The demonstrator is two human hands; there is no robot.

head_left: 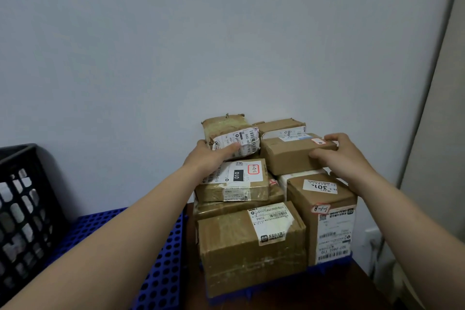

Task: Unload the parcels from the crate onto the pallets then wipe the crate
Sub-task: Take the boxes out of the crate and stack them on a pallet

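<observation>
Several cardboard parcels are stacked against the wall on a blue pallet (334,268). My left hand (214,155) grips a small taped parcel with a white label (231,137) at the top left of the stack. My right hand (337,152) holds a flat brown parcel (284,156) at the top right, thumb on its front face and fingers over its far edge. Below them lie a parcel labelled 010 (236,181), a large box marked P802 (251,246) and a tall box marked 301 (324,214). The black crate (22,209) stands at the far left.
A second blue perforated pallet (161,267) lies on the floor between the crate and the stack. A pale wall rises right behind the parcels. A door or panel edge (432,83) runs down the right side.
</observation>
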